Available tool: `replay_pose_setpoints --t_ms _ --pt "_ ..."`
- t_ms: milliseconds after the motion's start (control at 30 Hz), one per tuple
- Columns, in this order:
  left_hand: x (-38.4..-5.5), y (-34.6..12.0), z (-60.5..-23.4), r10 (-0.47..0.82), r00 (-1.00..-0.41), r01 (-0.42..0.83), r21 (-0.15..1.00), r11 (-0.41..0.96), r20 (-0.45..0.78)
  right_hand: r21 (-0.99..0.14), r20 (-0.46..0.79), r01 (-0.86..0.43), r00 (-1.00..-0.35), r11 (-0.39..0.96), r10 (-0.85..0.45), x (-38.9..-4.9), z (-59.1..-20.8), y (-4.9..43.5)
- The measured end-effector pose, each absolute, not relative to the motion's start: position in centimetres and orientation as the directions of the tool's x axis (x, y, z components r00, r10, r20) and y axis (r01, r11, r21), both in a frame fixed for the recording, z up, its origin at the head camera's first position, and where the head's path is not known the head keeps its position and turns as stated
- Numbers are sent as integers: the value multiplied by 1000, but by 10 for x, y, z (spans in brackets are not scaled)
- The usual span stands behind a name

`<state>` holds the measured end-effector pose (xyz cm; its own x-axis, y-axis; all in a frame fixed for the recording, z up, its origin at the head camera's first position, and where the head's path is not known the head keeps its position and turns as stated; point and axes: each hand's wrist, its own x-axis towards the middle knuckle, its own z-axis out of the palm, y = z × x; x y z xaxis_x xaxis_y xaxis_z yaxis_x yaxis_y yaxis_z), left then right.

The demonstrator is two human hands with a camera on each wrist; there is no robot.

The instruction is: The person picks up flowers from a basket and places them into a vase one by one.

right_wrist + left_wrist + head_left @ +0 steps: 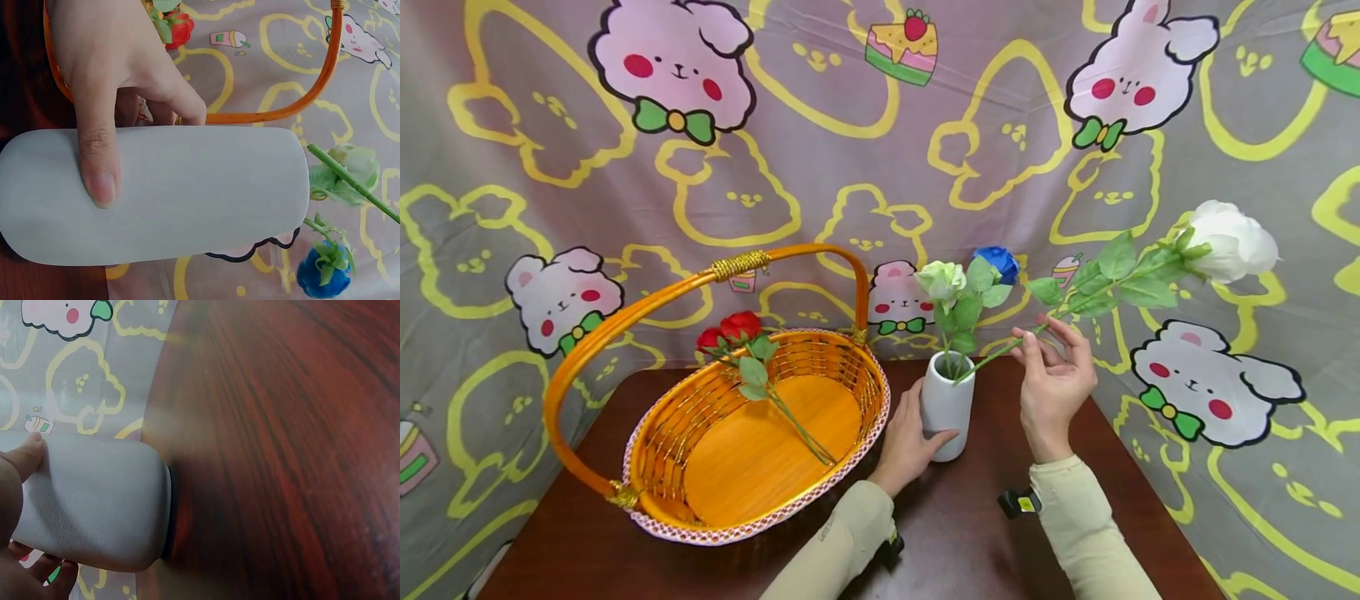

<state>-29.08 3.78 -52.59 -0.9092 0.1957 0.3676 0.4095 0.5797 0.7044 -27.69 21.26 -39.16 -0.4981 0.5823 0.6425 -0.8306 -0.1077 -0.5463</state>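
My left hand (904,446) grips a white vase (946,421) standing upright on the table, thumb across its front and fingers round its side. A pale green flower (942,281) and a blue rose (997,264) stand in the vase. To the right of it, my right hand (1058,390) pinches the stem of a white rose (1232,242) between thumb and fingertips. The bloom slants up and right. In the right wrist view, the cut end of the green stem (350,180) is right at the vase's mouth.
An orange woven basket (700,530) with a tall arched handle (647,312) stands left of the vase. Red roses (739,327) lie in it, their stems across its floor. A patterned cloth (865,158) hangs behind the dark wooden table (955,533).
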Motion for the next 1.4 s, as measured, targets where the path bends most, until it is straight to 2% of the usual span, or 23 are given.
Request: replay_pose_setpoints --t_ms 300,467,733,1400 --pt "-291 38 -527 194 -902 421 690 588 385 -559 642 -829 -454 -28 618 -284 -390 216" --pt "-290 38 -528 191 -896 430 674 601 401 -575 649 -818 -454 2 611 -286 -394 213" --pt "-290 39 -529 180 -905 413 692 591 386 -581 669 -814 -472 6 574 -290 -404 204" --pt "-289 41 -528 165 -896 420 669 613 412 -682 661 -729 -577 63 480 -292 -428 195"
